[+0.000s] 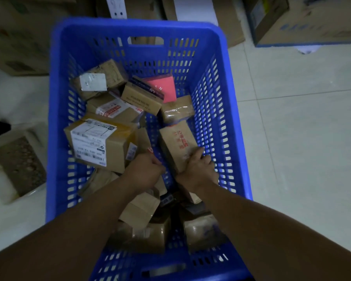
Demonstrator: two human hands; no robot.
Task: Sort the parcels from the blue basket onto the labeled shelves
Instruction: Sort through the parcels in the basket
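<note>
Reaching into the blue basket (227, 63) on the tiled floor (292, 138) among cardboard parcels (93, 142), the right hand (199, 169) grips the near end of a brown box with red print (176, 142); the left hand (144, 171), close beside it, is curled, whether on anything cannot be told.

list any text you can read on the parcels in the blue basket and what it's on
"A N": letters on the pink parcel, rest hidden.
Red characters on the brown box gripped by the right hand: blurred.
White shipping label on the large box: too small to read.
Other labels: unreadable.
</note>
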